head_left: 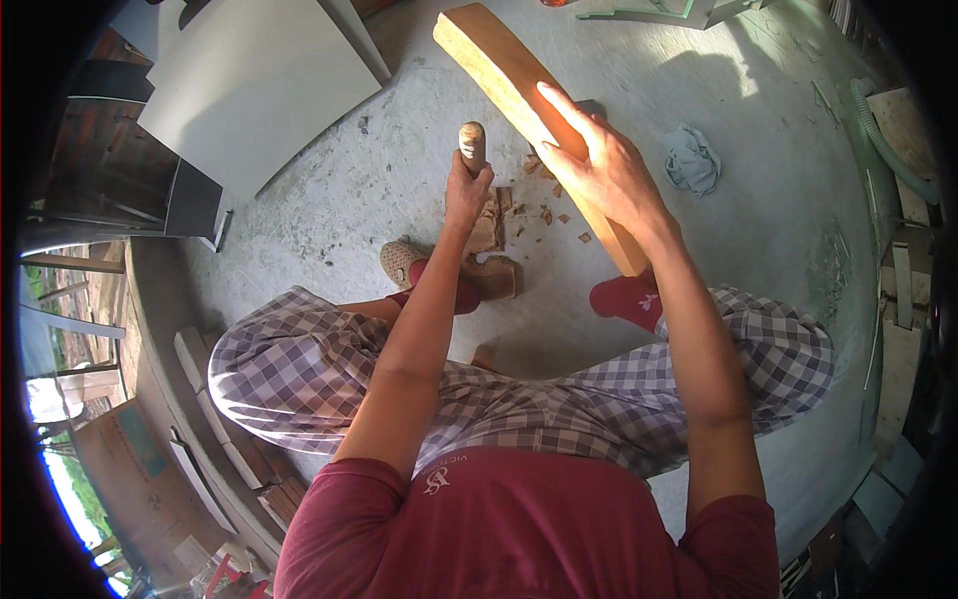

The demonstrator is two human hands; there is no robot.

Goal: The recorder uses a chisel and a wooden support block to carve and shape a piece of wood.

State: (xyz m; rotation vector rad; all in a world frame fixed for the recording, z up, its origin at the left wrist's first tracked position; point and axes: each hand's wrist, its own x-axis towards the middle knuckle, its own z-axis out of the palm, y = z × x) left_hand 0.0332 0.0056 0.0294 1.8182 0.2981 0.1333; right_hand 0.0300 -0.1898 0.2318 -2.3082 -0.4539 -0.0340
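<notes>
My left hand is closed around a short wooden handle with a rounded, worn end. The working part of that tool is not visible. My right hand grips a long, thick wooden board, thumb on the upper face and index finger stretched along it. The board slants from far left to near right, its lower end close to my right foot, in a red sock. Between my feet, near the left hand, lie wood chips and a wood block.
A crumpled pale blue cloth lies on the concrete floor to the right. Large pale panels lean at the far left. A ribbed hose and stacked boards line the right edge. Planks sit along the left ledge.
</notes>
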